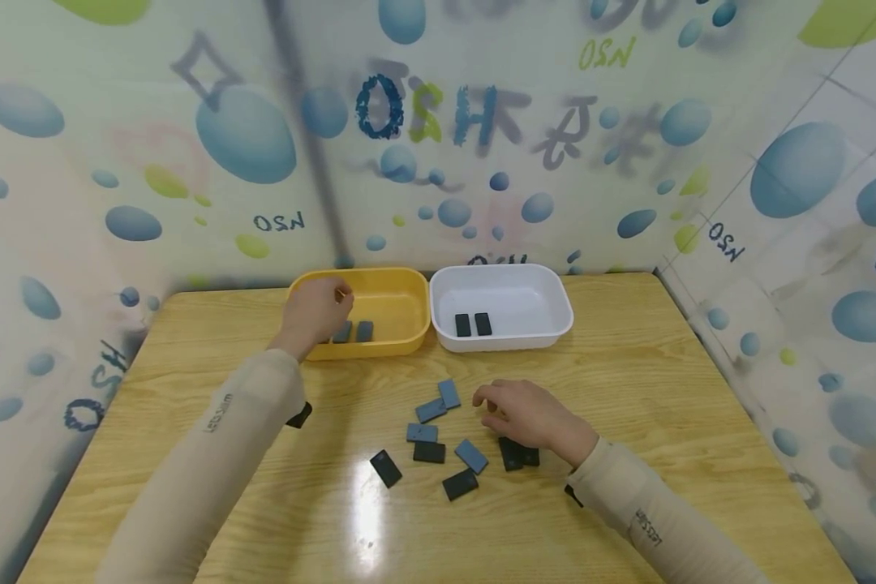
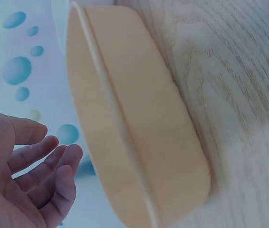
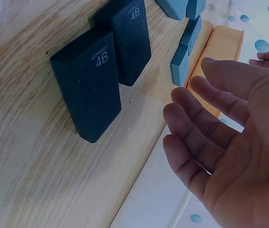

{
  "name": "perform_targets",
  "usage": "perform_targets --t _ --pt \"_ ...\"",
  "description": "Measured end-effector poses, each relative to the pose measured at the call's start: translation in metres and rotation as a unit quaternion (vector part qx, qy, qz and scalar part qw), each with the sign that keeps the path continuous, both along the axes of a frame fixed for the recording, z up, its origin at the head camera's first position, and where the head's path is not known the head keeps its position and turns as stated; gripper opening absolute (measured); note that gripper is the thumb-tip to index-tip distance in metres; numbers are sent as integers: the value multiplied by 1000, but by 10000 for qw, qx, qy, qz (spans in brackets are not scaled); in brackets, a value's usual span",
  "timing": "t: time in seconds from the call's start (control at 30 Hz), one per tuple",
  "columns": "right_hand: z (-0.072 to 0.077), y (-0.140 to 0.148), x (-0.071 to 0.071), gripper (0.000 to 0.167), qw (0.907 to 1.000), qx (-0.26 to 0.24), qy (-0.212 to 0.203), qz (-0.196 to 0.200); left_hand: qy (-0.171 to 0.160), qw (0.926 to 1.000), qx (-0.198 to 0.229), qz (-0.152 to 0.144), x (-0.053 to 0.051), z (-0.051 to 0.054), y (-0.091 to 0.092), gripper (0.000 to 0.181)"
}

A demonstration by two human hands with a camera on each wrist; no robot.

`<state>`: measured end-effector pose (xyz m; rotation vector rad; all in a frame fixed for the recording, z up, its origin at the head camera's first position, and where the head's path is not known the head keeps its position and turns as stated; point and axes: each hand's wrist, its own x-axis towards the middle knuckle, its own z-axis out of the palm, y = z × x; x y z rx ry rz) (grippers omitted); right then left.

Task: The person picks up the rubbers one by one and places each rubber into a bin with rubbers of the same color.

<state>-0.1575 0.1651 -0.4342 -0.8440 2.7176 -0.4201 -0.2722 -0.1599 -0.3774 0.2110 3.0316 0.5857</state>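
Note:
My left hand hovers over the left end of a yellow bin, fingers loosely bent and nothing in them. Inside that bin lie blue-grey erasers, partly hidden by the hand. In the left wrist view the bin's outer wall stands beside the fingers. Above the table, right of centre, my right hand is held with relaxed, empty fingers. Close to it lie black erasers marked 4B. Left of that hand are several blue erasers and further black erasers.
A white bin stands against the yellow one, with two black erasers in it. Another black eraser shows beside the left sleeve, and one is partly under the right sleeve. A printed backdrop rises behind the bins.

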Motion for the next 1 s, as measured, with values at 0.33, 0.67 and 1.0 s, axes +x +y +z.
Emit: perform_targets --t 0.33,0.67,1.0 --pt "-2 2 0 23 10000 -33 -59 -41 219 9979 84 -608 21 3 3 27" --pt "-1 4 -2 24 9998 -85 -84 -142 523 9917 174 -1164 56 0 17 20" --pt "-3 9 -1 25 9998 7 -24 -216 612 9831 148 -1721 79 -22 27 15"
